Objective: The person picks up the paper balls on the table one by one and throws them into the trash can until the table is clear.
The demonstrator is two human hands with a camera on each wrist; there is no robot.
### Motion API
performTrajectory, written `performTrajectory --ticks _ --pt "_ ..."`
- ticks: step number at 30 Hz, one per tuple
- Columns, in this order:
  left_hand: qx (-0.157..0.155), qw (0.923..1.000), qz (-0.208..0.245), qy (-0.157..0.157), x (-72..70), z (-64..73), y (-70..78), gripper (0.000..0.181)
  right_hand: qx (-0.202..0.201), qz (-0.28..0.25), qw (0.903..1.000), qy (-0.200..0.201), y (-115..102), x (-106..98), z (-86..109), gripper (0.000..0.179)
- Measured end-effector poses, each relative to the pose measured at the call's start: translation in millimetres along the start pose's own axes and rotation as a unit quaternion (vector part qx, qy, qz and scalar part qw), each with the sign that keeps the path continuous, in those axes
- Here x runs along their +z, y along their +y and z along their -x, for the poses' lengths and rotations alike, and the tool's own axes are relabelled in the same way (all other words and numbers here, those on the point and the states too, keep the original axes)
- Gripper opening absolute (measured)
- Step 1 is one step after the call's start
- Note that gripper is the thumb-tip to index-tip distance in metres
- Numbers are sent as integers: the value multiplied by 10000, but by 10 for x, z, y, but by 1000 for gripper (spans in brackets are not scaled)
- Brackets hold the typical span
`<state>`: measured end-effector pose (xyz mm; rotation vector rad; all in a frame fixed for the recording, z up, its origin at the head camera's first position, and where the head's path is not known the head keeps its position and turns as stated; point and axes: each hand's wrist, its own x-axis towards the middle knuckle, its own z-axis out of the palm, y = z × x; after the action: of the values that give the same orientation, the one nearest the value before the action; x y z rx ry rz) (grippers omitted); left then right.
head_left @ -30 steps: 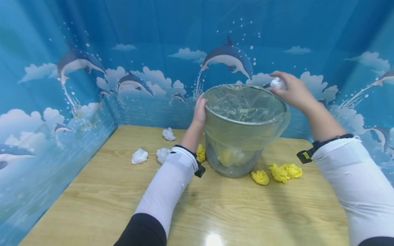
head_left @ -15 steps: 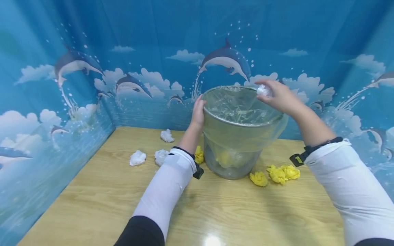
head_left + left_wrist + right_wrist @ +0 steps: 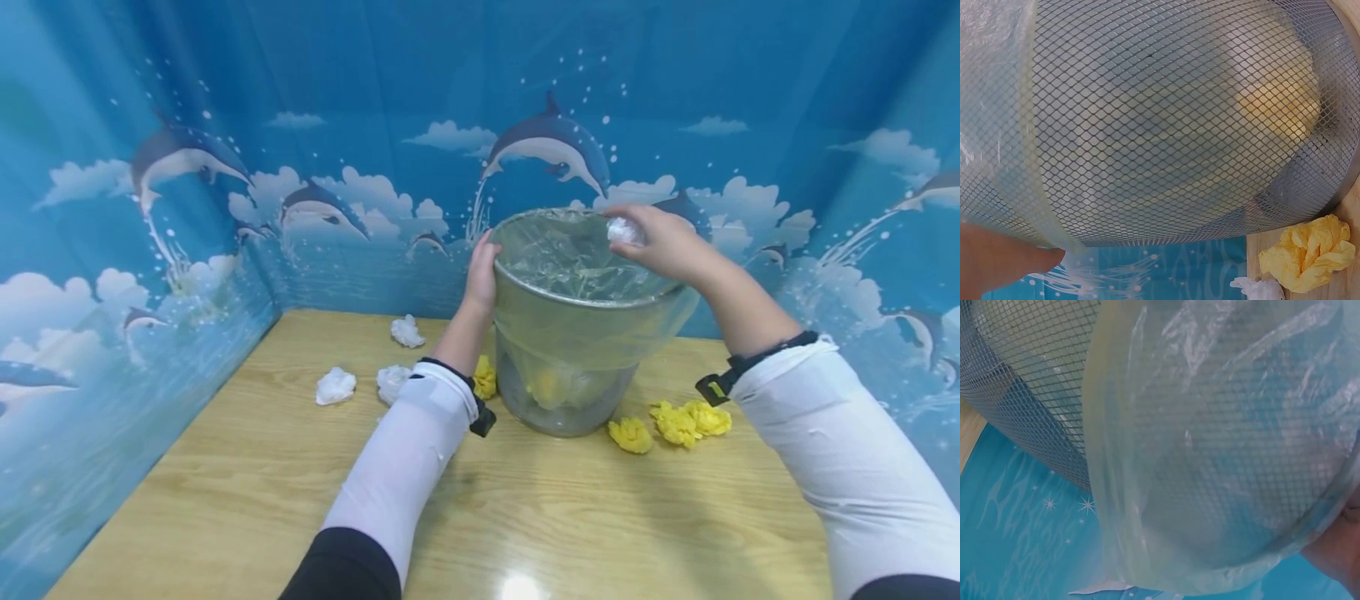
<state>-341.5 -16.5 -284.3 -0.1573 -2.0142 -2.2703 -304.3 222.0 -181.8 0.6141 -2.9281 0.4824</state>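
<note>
A mesh trash bin [image 3: 517, 367] with a translucent bag [image 3: 573, 337] folded over its rim stands on the wooden table. My left hand [image 3: 481, 279] holds the bin at the left side of the rim. In the left wrist view one finger [image 3: 1010, 257] lies by the bag's folded edge. Over the right part of the bin's mouth, my right hand [image 3: 663, 242] pinches a crumpled white paper ball [image 3: 624, 232] between thumb and fingers. The right wrist view shows part of that hand [image 3: 1338, 550] beyond the bag; the ball is hidden there. Something yellow [image 3: 1282, 106] shows through the mesh.
Several crumpled white paper balls [image 3: 335, 386] lie on the table [image 3: 247, 492] to the left. Crumpled yellow papers [image 3: 677, 425] lie right of the bin, and another yellow paper [image 3: 485, 377] sits at its left. A blue dolphin curtain [image 3: 360, 75] surrounds the table.
My right hand has moved left and slightly down with the white paper ball, from beside the rim to over the bin's mouth. The left hand stays on the rim.
</note>
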Motion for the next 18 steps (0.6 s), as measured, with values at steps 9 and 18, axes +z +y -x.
performTrajectory --ticks 9,18 --pt "-21 10000 46 -6 -11 -10 -1 64 -149 81 9994 -304 -12 17 -18 65" --pt "-46 9999 61 -76 -16 2 2 63 45 187 9998 -77 46 7 47 76"
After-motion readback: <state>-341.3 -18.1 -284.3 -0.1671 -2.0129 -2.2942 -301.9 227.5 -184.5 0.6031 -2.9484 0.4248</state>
